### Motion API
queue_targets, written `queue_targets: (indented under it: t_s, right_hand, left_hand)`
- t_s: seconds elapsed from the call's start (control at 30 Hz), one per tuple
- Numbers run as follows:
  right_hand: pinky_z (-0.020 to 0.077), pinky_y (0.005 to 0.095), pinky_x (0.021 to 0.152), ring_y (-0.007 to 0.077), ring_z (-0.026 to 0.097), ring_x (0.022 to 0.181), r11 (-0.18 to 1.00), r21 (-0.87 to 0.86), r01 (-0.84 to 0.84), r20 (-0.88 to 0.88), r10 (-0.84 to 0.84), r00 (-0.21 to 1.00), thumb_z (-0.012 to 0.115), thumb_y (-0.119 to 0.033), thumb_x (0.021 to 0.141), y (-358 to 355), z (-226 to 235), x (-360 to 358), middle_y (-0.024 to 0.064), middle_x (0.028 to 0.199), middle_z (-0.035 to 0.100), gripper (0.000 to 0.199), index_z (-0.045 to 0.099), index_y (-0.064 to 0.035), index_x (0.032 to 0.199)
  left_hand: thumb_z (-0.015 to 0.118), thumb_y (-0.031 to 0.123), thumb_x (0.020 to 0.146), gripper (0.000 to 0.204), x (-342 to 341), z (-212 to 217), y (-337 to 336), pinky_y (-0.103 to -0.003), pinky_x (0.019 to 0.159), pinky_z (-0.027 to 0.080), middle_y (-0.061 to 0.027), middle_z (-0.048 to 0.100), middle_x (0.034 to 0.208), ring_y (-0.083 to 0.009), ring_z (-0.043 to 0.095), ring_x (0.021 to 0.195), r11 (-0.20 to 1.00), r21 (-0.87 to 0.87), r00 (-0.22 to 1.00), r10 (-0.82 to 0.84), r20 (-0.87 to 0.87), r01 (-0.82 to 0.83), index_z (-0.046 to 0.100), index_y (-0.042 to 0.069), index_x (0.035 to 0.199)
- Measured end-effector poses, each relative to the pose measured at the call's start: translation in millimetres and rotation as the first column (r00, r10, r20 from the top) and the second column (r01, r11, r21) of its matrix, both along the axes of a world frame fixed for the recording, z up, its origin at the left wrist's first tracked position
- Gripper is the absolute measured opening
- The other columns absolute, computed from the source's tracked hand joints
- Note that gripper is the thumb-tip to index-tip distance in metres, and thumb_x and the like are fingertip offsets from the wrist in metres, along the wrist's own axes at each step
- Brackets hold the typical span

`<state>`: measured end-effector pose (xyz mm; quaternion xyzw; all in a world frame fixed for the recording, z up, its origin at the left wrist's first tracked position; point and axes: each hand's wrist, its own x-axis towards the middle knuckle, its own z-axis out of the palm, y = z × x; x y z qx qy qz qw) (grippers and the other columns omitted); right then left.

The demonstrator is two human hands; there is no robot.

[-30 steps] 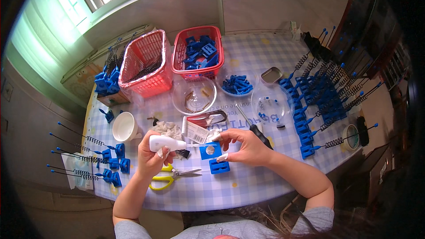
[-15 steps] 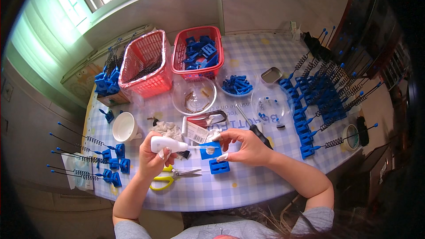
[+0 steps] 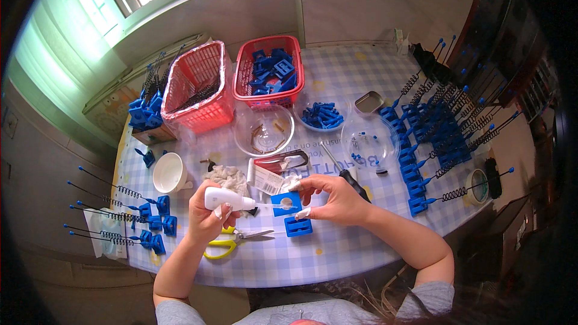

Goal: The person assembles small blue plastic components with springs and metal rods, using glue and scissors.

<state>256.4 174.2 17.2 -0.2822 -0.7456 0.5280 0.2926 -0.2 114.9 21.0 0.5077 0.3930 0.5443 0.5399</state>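
- Springs (image 3: 129, 191), black and coiled, lay at the person's left with their blue bases (image 3: 154, 223), apart from both hands.
- A white cup (image 3: 169, 173) stood nearer the left hand (image 3: 203, 218), whose fingers were curled round a white squeeze bottle (image 3: 224, 197).
- That bottle lay sideways across the grip, nozzle (image 3: 267, 205) to the right; I judged it light, soft-walled and rather slippery, best held round its body.
- Yellow-handled scissors (image 3: 242, 237) lay just nearer the person, on the checked cloth.
- The nozzle reached over a blue square plate (image 3: 280, 197) with a pale round patch. The plate looked thin, light and stiff, best taken by its edges, since the patch might be slick.
- A blue slotted block (image 3: 298, 227) lay just below; I couldn't tell whether they touched.
- The right hand (image 3: 337, 201) pinched the plate's right side between taped thumb and fingers, the plate just left of its palm.
- A screwdriver (image 3: 354, 185) lay beyond.
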Motion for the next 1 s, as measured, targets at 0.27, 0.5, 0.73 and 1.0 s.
queue_targets:
  t_s: [0.27,0.5,0.73,1.0]
  right_hand:
    - [0.0418,0.0253,0.073,0.0117,0.057,0.077,1.0,0.005,0.004,-0.006,-0.004,1.0,0.067,-0.012,0.063,0,-1,0,0.0055,0.087,0.059,0.041,0.056,-0.0049,0.102]
    - [0.0404,0.0253,0.072,0.0105,0.056,0.076,1.0,-0.005,0.002,-0.016,-0.002,1.0,0.068,-0.016,0.064,0,-1,1,0.0036,0.085,0.058,0.042,0.056,-0.0065,0.102]
    - [0.0395,0.0256,0.071,0.0115,0.056,0.076,0.998,0.005,0.056,0.014,-0.056,0.998,0.07,-0.021,0.062,1,-5,1,0.0038,0.086,0.058,0.043,0.056,-0.0061,0.101]
    - [0.0417,0.0257,0.07,0.0125,0.056,0.076,0.997,0.039,0.072,-0.029,-0.071,0.997,0.07,-0.02,0.062,-2,0,0,0.006,0.086,0.058,0.042,0.056,-0.0035,0.098]
  left_hand:
    - [0.056,0.012,0.078,0.022,-1,-3,3,-0.02,0.039,0.046,-0.01,0.056,0.068,-0.012,0.057,0.051,1.0,-0.017,0.999,0.011,0.053,-0.01,0.04,0.007,0.092]
    - [0.057,0.012,0.075,0.024,1,-3,14,-0.027,0.048,0.049,-0.0138,0.057,0.081,-0.0211,0.059,0.063,0.969,-0.226,0.832,0.204,0.515,-0.097,0.039,0.008,0.091]
    - [0.058,0.012,0.073,0.028,-6,1,20,-0.027,0.069,0.047,-0.0129,0.056,0.09,-0.0195,0.056,0.083,0.994,-0.099,0.93,0.083,0.359,-0.051,0.041,0.01,0.095]
    - [0.059,0.009,0.073,0.023,-15,2,29,-0.028,0.077,0.04,-0.0116,0.056,0.089,-0.0178,0.053,0.087,0.983,-0.018,0.976,0.184,0.117,-0.183,0.043,0.008,0.089]
